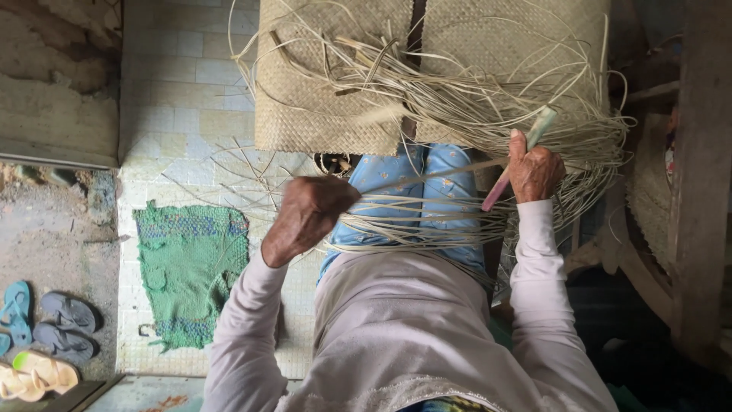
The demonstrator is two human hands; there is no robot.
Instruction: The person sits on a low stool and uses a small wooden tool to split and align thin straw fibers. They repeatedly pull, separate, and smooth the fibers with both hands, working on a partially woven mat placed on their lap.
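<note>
My left hand [306, 216] is closed around a bunch of long pale straw strips [404, 217] that run across my blue-trousered lap [427, 187]. My right hand [534, 169] grips a slim pink and green tool [518, 156] and presses against the same strips where they loop round. The loose strips fan out from two woven straw mats [328, 84] lying ahead of my knees, and they tangle thickly over the right mat [518, 53].
A green knitted rug [191, 263] lies on the pale tiled floor [175, 91] to the left. Several sandals [46, 336] sit on the bare ground at lower left. Wooden furniture [698, 191] and another woven piece [648, 191] stand at the right edge.
</note>
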